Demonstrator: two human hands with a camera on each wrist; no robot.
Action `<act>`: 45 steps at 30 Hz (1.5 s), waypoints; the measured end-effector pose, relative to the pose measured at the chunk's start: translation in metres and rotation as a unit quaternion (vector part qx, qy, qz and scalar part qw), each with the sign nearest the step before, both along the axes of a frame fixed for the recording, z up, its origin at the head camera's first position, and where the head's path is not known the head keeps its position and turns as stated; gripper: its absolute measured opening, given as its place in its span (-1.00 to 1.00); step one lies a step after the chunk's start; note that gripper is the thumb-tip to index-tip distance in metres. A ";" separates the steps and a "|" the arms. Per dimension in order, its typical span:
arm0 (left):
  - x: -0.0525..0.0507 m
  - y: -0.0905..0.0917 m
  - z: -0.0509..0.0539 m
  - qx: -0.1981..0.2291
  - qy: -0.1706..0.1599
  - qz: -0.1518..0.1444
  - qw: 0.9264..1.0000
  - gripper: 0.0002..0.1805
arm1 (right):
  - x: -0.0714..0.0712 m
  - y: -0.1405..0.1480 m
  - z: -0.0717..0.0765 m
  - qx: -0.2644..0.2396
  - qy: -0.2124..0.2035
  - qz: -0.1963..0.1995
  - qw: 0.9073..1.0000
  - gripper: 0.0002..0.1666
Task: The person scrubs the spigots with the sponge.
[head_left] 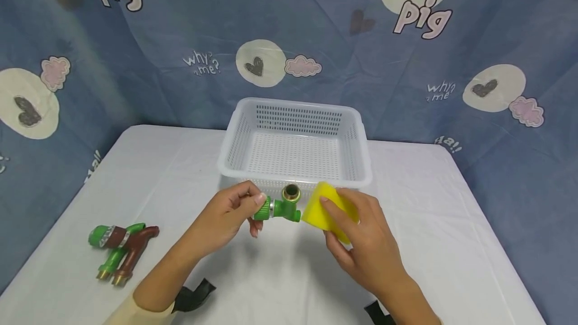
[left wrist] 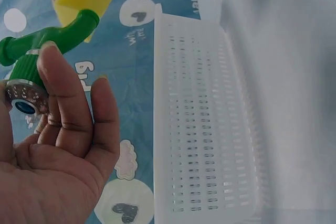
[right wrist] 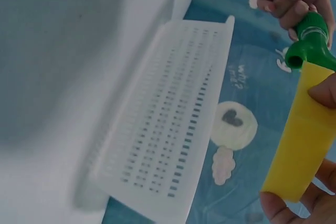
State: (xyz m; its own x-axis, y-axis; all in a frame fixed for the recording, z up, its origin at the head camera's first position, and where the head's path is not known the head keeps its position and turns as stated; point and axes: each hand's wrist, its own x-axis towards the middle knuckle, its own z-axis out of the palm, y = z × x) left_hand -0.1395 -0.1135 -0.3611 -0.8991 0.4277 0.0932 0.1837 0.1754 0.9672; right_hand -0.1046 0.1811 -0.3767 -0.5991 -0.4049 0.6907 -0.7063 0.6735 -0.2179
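The left hand (head_left: 230, 214) partly hides the ribbed knob of a green plastic tap (head_left: 285, 209) with a brass-coloured opening, and the right hand (head_left: 368, 245) covers much of a bent yellow sponge (head_left: 318, 209). The right wrist view cuts the tap off at its edge. Sponge and tap are just beside each other; whether they touch is hard to tell. On the left of the white cloth-covered desk (head_left: 451, 245), a green tap with a brass end (head_left: 116, 256) and a dark red tap (head_left: 137, 249) overlap, so which knob belongs to which is unclear.

Both hands are raised over the desk, on the near side of a white perforated plastic basket (head_left: 293, 177). The left grip is nearly closed, thumb and fingers pinching the tap's knob; the right grip spreads to the sponge's width, thumb on its near edge. A beige sleeve (head_left: 140, 314) is cut off at the near edge.

The blue printed backdrop (head_left: 334, 29) reads "pig" in 2 places and "why? me?" in 2; lettering at the desk's far right corner is partly hidden.
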 end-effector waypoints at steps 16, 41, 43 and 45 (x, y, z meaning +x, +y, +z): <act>-0.001 0.003 0.000 0.028 0.002 -0.020 0.999 -0.83 | 0.003 -0.012 -0.001 -0.002 0.037 0.037 0.999 -0.51; 0.002 0.002 -0.001 0.017 -0.008 -0.056 0.998 -0.78 | 0.004 -0.012 0.002 0.000 0.039 0.029 0.999 -0.42; 0.002 0.002 -0.001 0.011 -0.008 -0.055 0.998 -0.77 | 0.003 -0.010 -0.001 0.018 0.047 0.023 0.998 -0.36; 0.002 0.002 -0.001 -0.003 0.000 -0.050 0.999 -0.76 | 0.002 -0.007 -0.003 0.028 0.049 0.013 0.998 -0.32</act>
